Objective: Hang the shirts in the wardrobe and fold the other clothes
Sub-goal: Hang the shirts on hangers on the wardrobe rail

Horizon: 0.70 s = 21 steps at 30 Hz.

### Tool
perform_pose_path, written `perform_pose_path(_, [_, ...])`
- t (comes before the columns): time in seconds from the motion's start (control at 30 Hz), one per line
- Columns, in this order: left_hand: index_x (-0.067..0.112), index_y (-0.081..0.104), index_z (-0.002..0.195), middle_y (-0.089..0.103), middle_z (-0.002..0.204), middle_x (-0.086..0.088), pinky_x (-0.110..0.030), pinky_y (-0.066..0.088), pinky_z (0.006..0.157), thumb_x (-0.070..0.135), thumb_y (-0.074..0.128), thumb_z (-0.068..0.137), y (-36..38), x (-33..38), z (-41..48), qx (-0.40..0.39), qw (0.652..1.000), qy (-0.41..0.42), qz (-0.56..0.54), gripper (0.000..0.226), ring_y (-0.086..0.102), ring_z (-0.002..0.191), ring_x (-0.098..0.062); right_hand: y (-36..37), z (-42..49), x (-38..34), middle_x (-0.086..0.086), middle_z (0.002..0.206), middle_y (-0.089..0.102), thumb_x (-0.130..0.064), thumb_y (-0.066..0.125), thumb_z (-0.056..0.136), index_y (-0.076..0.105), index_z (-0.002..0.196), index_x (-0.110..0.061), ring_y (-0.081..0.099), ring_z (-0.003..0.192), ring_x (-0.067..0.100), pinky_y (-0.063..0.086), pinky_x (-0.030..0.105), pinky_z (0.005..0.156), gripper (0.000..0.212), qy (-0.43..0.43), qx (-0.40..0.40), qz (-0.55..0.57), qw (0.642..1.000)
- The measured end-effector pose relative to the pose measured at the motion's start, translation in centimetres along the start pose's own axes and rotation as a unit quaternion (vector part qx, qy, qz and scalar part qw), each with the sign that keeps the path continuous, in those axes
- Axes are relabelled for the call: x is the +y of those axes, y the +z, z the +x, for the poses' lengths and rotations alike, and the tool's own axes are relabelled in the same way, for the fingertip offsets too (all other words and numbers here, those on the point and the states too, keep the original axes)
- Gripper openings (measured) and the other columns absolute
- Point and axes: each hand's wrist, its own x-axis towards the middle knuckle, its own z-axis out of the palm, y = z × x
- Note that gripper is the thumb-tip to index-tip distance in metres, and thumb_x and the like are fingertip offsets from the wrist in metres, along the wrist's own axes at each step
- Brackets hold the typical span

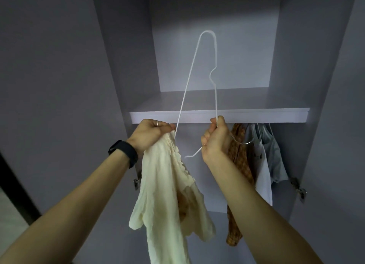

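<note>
A cream shirt (pixel 164 194) with a frilled edge hangs down from my left hand (pixel 152 133), which grips its top edge just below the wardrobe shelf. My right hand (pixel 215 139) grips a thin white wire hanger (pixel 195 58) at its neck. The hanger stands on end, one shoulder pointing up in front of the upper compartment. One end of the hanger runs down into the shirt's top at my left hand. The hanger's hook sticks out below my right hand.
The grey wardrobe stands open, with a shelf (pixel 256 115) across it at hand height. Under the shelf at the right hang a brown checked shirt (pixel 239 157), a white garment (pixel 263 176) and a blue-grey garment (pixel 276 161). Door hinges (pixel 300 188) sit on both sides.
</note>
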Motion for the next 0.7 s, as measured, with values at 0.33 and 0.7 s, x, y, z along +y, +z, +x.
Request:
perform_pose_path(0.33, [0.014,0.080,0.091,0.077,0.093,-0.004,-0.028,0.054,0.079,0.035,0.068,0.093,-3.7,0.0,0.4,0.101,0.994,0.007,0.051,0.024,0.072,0.088,-0.020,-9.2,2.1,4.2,0.004,0.053,0.028,-0.011,0.062,0.078,0.039,0.047,-0.019,0.026,0.049,0.011,0.021,0.029,0.052,0.040,-0.115,-0.080,-0.357,0.924])
perform_pose_path(0.7, [0.021,0.078,0.095,0.072,0.092,0.005,-0.024,0.046,0.073,0.038,0.062,0.097,-3.0,-2.8,1.0,0.146,0.953,0.054,0.259,0.023,0.063,0.087,-0.014,-8.7,4.2,0.1,0.003,0.052,0.029,-0.020,0.064,0.081,0.037,0.053,-0.015,0.026,0.048,0.012,0.024,0.029,0.047,0.039,-0.127,-0.156,-0.592,0.781])
